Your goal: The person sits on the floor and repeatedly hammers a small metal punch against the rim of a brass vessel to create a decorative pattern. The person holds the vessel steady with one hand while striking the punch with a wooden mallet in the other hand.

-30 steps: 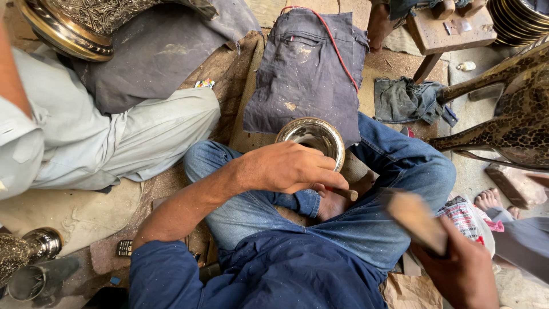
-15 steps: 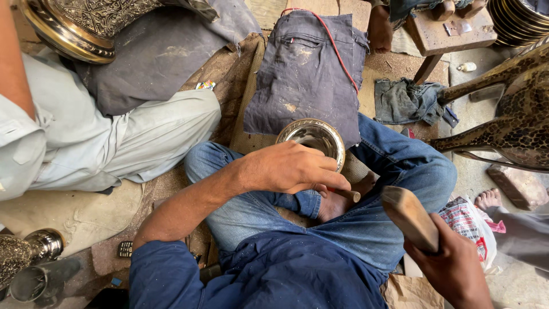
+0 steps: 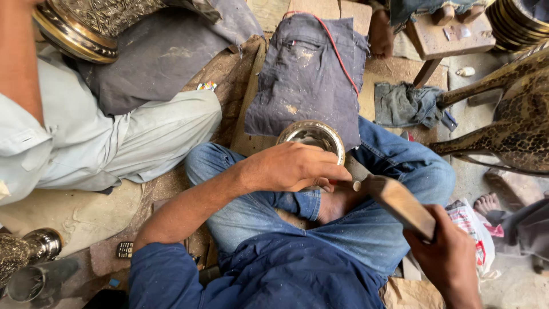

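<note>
I sit cross-legged in blue jeans. My left hand (image 3: 291, 167) is closed around a thin metal punch, whose tip pokes out by my fingers, and rests against a shiny round metal bowl (image 3: 313, 135) propped on my legs. My right hand (image 3: 449, 257) grips a wooden mallet (image 3: 394, 200), whose head now meets the punch end just right of my left fingers. My bare foot (image 3: 337, 203) lies under the bowl.
A folded dark cloth (image 3: 306, 74) lies ahead of the bowl. Another person in light clothes (image 3: 97, 143) sits at left with an engraved brass vessel (image 3: 86, 26). Ornate metalware (image 3: 514, 114) stands at right, a wooden stool (image 3: 446, 34) behind, a phone (image 3: 124, 249) on the floor.
My right hand has swung the mallet up and to the left, from low at the right down onto the punch. My left hand and the bowl have stayed put.
</note>
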